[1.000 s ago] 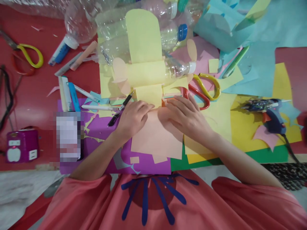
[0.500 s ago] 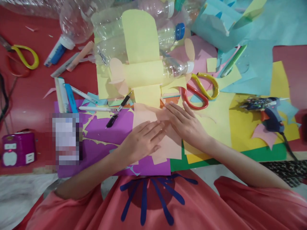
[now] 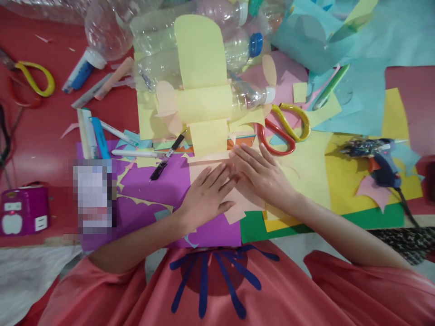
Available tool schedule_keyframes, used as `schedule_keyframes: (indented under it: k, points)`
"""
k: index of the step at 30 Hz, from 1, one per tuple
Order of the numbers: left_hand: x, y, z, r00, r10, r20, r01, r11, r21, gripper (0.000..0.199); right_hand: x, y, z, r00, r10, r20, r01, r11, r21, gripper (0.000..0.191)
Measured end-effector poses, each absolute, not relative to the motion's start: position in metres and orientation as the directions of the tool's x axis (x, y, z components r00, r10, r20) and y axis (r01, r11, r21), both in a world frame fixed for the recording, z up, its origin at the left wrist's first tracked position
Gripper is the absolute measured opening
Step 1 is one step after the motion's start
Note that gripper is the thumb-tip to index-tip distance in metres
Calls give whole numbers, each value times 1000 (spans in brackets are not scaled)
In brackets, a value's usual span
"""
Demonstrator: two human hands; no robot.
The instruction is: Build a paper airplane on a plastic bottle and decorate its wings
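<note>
A sheet of peach paper (image 3: 235,216) lies in front of me, mostly covered by my hands. My left hand (image 3: 207,194) rests flat on it with its fingers stretched and the thumb apart. From the other side, my right hand (image 3: 267,179) presses on the same sheet, fingers extended, its tips close to those of my left hand. Along the sheet's far side runs a narrow raised or folded edge. Just beyond stands a pale yellow paper shape (image 3: 204,104) with a tall rounded top. A black pen (image 3: 168,155) lies left of it.
Scissors with red and yellow handles (image 3: 290,122) lie beyond my right hand. A glue gun (image 3: 382,163) is at the right. Clear plastic bottles (image 3: 156,40) crowd the back. At the left are a purple device (image 3: 25,210), a blurred-out phone-like object (image 3: 93,197) and more scissors (image 3: 37,81).
The peach paper's near right part has drawn back under my hands, and its far edge now shows a narrow fold. My left hand has shifted slightly away from me, its thumb more spread.
</note>
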State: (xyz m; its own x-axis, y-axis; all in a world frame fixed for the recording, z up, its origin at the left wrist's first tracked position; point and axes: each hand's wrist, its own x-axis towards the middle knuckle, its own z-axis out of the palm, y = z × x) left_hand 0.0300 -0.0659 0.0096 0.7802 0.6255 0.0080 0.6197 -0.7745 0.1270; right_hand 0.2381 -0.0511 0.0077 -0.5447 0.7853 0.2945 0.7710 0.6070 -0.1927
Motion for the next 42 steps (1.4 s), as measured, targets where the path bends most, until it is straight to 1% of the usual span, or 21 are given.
schedule_keyframes:
  k: [2,6,8,9,12,14,18,21,27,30,35,40,42]
  points:
    - [30,-64,11,782,619,76,608,-784,122,56,237,-54,7,-551,784,286,770,610,-188,40]
    - [27,-58,21,788,511,342,504,-856,119,28,235,-59,9,-569,777,268,761,621,-186,41]
    - [26,-55,25,769,497,402,503,-859,100,23,234,-62,9,-563,787,252,765,611,-201,42]
    - [25,-55,25,762,515,392,529,-845,80,27,233,-64,8,-551,795,254,773,601,-202,43]
    - [23,-56,22,744,594,305,617,-786,25,45,232,-71,5,-515,810,281,795,573,-196,50]
    - [21,-59,18,744,618,255,633,-774,28,52,232,-75,3,-511,818,263,800,565,-202,56]
    - [16,-66,17,763,627,160,632,-775,25,53,232,-84,3,-520,822,232,808,561,-177,55]
    - [13,-70,19,775,621,118,622,-783,34,57,233,-89,5,-544,812,211,805,576,-143,53]
    - [11,-70,14,769,636,66,630,-771,91,65,237,-90,3,-576,793,197,798,598,-73,61]
    - [12,-66,11,760,646,65,638,-762,112,65,238,-84,2,-574,799,181,797,595,-100,63]
    - [13,-62,11,761,646,60,639,-763,101,64,239,-77,-1,-554,810,192,797,583,-160,70]
    - [12,-62,10,753,656,46,641,-747,174,67,241,-78,-2,-533,830,162,802,557,-215,73]
    - [12,-61,10,751,658,51,641,-745,185,69,240,-77,-2,-531,833,157,803,554,-221,72]
